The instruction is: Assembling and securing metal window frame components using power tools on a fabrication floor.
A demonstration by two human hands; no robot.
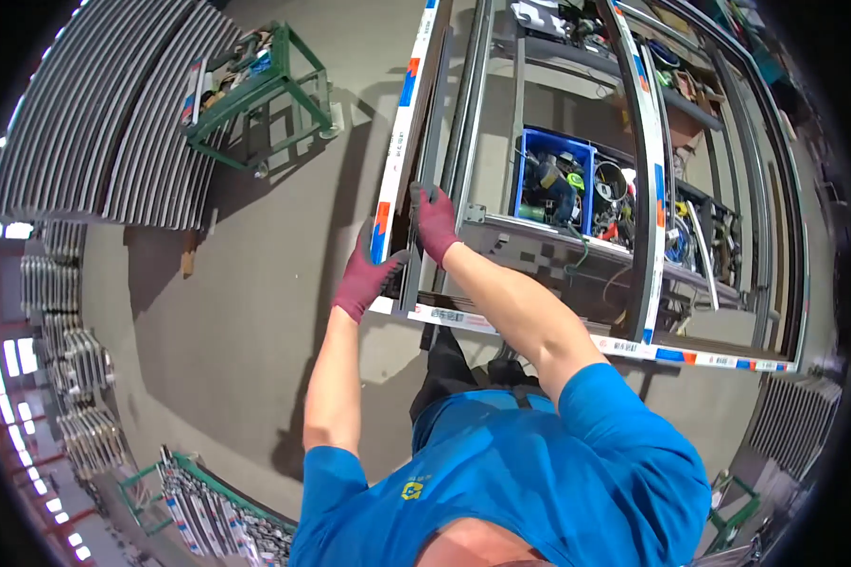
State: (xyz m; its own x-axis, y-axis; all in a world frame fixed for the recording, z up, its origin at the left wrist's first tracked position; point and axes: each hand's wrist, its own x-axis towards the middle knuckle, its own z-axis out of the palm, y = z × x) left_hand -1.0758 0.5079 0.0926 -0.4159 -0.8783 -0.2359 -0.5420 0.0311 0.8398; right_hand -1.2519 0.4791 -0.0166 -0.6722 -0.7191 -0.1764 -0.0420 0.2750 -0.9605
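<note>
- Head view: the left hand (373, 274), in a maroon glove, grips across the left bar (402, 132) near its lower end, just left of centre.
- The right hand (435, 225) bends over a long dark strip (434, 132) beside that bar, slightly higher in the frame; whether the fingers close round it or only press, I cannot tell.
- That strip runs along the inner side of the bar, its near end over the near bar (624, 349) (whether it sits in a groove is hidden).
- Around this, the large rectangular frame fills the upper right, its left, near and middle bar (649, 142) all in place. As I judge it, the outline is done.
- White tape with red and blue marks covers these bars, and the openings seem to hold no panes: a blue crate (591, 194) of tools shows through. Fixing the strip looks like the unfinished part; joint completion cannot be judged.
- Farther out, a green cart (288, 71) and stacked grey profiles (113, 104) stand upper left.
</note>
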